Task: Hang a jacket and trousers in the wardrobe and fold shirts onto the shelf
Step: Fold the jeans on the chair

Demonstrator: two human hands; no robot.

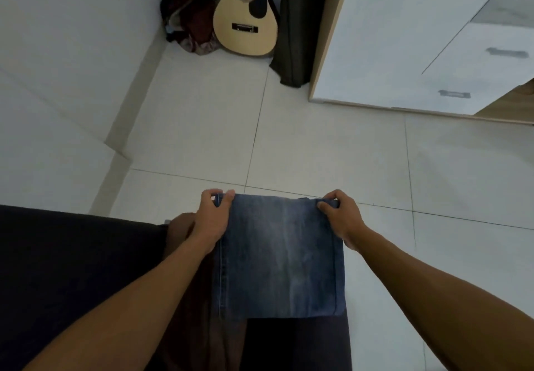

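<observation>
currently, both hands grip the top fold of a pair of blue denim trousers (281,258), held out in front of the person above a pale tiled floor (318,145). the left hand (212,220) pinches the near-left corner, thumb on the front face and fingers curled over the edge; the right hand (339,217) pinches the opposite corner the same way, the two hands well apart with the fabric stretched flat between them. the trousers hang doubled over, their lower edge falling level against a dark cloth surface (72,269) that spreads to the left and beneath them. ahead and to the right stands a white wardrobe (404,38) with a wood-toned edge; its doors look closed from here, and no hanger or rail is visible. an acoustic guitar (248,15) leans in the far corner, a heap of dark red clothing (190,20) just beside it on the left and a dark curtain or cloth (297,23) on its right. the risk now appears to lie in the grip: only the corners are pinched, so if either hand lets go to open the wardrobe, the fold would likely slide apart and the denim drop to the floor.
</observation>
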